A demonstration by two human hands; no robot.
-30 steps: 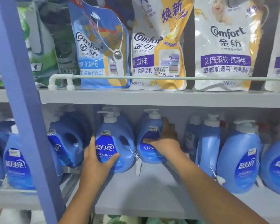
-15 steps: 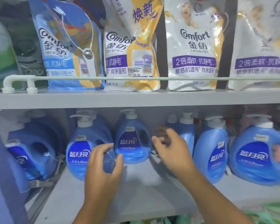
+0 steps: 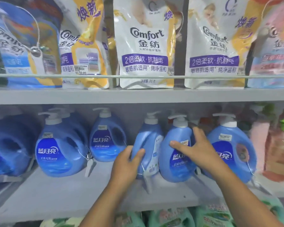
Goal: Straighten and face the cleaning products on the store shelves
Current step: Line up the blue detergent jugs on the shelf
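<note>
Blue detergent bottle (image 3: 147,149), turned side-on so its back label faces right and its front faces away to the left, stands on the middle shelf (image 3: 72,199) between a correctly faced neighbour on its left and another pump bottle (image 3: 175,154) touching it on its right. The left hand (image 3: 128,163) wraps the side-on bottle's lower body, thumb in front and fingers curled around its left flank: a closed grasp on the bottle itself. The right hand (image 3: 197,149) lies spread over the pump bottle's front and right shoulder, thumb across the label, fingers reaching into the gap behind; it presses rather than clenches, and whether it truly grips cannot be told (the fingertips are hidden). The bottle's long axis is upright, so the coming move looks like a twist about that axis, swinging the front label round toward the aisle. The left hand is the nearer and already holds it; the right appears placed to steady or turn the neighbour. A security tag (image 3: 146,177) dangles at the bottle's base and could snag. Above, Comfort refill pouches (image 3: 146,51) stand behind a rail (image 3: 138,76).
</note>
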